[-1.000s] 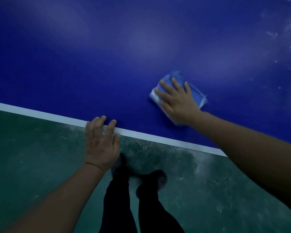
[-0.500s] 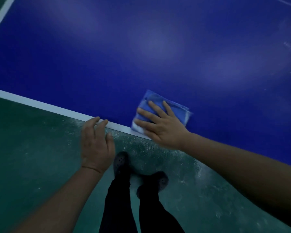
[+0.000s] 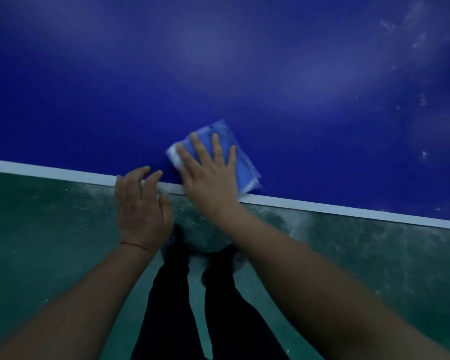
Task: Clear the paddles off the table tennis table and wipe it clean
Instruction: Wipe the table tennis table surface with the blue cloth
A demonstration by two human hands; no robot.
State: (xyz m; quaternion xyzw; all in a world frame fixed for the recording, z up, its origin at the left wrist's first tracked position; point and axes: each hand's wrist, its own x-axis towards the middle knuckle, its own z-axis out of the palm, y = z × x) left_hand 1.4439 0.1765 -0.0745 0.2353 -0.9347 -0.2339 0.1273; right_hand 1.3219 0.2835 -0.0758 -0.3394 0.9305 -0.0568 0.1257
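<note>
- The table tennis surface (image 3: 218, 74) is filling the upper part of the view, deep blue, with its white edge line (image 3: 348, 210) running across below my hands; pale specks and smears are showing on it toward the far right (image 3: 424, 154)
- The folded blue cloth (image 3: 240, 162) is lying flat on the surface just inside the white edge line; a whitish fold is showing at its left corner
- My right hand (image 3: 211, 178) is pressing down on the cloth with fingers straight and spread; this grip is lying open and flat, not curling round the cloth
- My left hand (image 3: 140, 206) is resting at the surface's edge just beside the right one, fingertips reaching over the white line; its fingers are loosely bent and holding nothing
- The green floor (image 3: 50, 242) is showing below the edge, dusted with pale marks; my dark trouser legs (image 3: 172, 307) and dark shoes (image 3: 172, 245) are standing on it beneath my arms
</note>
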